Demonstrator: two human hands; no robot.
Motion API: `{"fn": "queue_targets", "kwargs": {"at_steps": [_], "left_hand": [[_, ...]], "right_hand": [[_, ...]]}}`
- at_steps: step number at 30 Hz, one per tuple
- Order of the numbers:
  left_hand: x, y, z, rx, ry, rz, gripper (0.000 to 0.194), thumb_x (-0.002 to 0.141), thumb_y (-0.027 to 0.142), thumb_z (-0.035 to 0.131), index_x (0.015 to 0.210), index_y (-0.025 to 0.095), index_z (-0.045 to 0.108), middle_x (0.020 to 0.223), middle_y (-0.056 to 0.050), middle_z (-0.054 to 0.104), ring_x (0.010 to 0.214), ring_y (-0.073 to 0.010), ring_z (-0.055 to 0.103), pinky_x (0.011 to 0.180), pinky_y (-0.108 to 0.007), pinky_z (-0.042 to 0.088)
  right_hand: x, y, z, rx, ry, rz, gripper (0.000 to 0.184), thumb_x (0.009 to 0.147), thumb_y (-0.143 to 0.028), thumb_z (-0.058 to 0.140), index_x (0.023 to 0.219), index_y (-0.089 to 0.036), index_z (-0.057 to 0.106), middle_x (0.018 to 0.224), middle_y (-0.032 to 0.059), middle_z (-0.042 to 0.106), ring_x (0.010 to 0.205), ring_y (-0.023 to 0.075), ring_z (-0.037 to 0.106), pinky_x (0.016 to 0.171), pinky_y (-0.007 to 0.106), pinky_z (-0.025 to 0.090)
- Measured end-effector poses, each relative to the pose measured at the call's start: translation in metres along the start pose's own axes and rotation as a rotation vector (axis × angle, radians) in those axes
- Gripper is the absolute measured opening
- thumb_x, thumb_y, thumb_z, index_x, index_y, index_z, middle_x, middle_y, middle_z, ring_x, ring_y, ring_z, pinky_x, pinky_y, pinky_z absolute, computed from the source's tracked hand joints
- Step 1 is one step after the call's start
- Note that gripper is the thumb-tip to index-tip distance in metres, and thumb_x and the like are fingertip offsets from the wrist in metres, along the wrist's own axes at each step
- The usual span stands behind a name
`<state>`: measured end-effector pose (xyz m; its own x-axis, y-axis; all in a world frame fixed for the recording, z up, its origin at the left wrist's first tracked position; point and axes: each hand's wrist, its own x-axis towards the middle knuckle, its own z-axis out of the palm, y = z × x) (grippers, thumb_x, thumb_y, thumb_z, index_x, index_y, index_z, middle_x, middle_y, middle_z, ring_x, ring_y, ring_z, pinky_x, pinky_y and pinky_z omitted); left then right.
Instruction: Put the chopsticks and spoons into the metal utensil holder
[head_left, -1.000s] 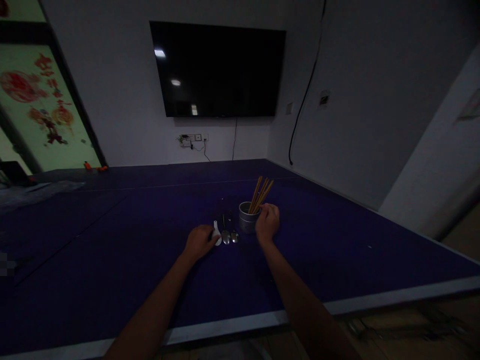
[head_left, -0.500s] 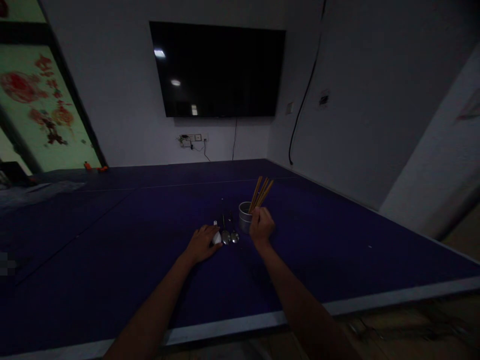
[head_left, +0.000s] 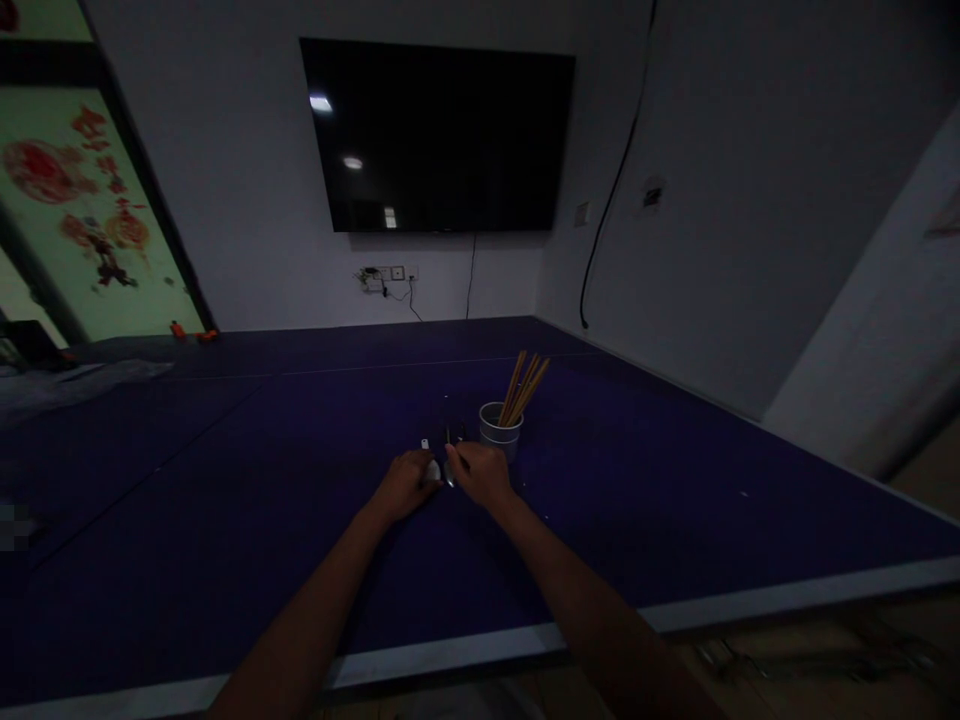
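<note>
On the dark blue tabletop, my left hand [head_left: 405,484] is curled over a white spoon [head_left: 433,470], whose holed handle end sticks out beyond the fingers. Right beside it, my right hand [head_left: 481,474] has its thumb and fingers closed at a metal spoon [head_left: 449,476], with part of the bowl showing below the fingertips. A second metal spoon is mostly hidden by this hand. Just behind the right hand stands a grey metal cup [head_left: 501,432], holding several wooden chopsticks [head_left: 523,388] that lean to the right.
The blue table [head_left: 262,560] has a pale front edge and reaches back to the wall. Clear plastic wrap [head_left: 97,383] lies at the far left, with small orange objects [head_left: 193,333] near the back edge. A television [head_left: 442,140] hangs on the wall above sockets and cables.
My right hand has let go of the chopsticks, now standing in the cup, and moved left to the metal spoons. My left hand has curled more, and the white spoon has shifted slightly left.
</note>
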<state>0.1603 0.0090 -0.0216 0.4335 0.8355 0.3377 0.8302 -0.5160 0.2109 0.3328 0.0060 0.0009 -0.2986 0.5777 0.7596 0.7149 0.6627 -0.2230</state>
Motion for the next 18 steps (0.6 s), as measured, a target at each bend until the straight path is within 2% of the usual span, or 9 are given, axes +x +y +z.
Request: {"fn": "queue_targets", "kwargs": {"at_steps": [11,15,18], "left_hand": [[0.0013,-0.0059,0.0086,-0.004,0.116,-0.019,0.041,0.075,0.028,0.053,0.114,0.014,0.053,0.113,-0.014,0.059,0.105,-0.0226,0.053,0.094,-0.037,0.04],[0.0019,-0.0073,0.0068,-0.004,0.29,0.012,0.048,0.078,0.029,0.052,0.124,0.016,0.045,0.12,-0.015,0.054,0.112,-0.0245,0.049,0.094,-0.042,0.041],[0.0007,-0.0009,0.0007,0.0,0.436,0.148,0.054,0.082,0.029,0.048,0.133,0.018,0.033,0.129,-0.015,0.047,0.119,-0.0247,0.043,0.095,-0.045,0.04]], "right_hand": [[0.0007,0.0025,-0.0013,-0.005,-0.008,0.013,0.046,0.091,-0.038,0.031,0.055,-0.021,0.053,0.056,0.0025,0.06,0.051,0.0122,0.053,0.05,0.024,0.027],[0.0008,0.0032,-0.0008,-0.018,-0.013,0.037,0.045,0.091,-0.038,0.032,0.057,-0.021,0.056,0.06,0.0035,0.063,0.054,0.0133,0.055,0.051,0.024,0.03],[0.0014,0.0042,0.0005,0.033,0.009,0.094,0.039,0.09,-0.036,0.034,0.067,-0.021,0.062,0.066,0.0037,0.066,0.06,0.0148,0.059,0.056,0.024,0.035]]}}
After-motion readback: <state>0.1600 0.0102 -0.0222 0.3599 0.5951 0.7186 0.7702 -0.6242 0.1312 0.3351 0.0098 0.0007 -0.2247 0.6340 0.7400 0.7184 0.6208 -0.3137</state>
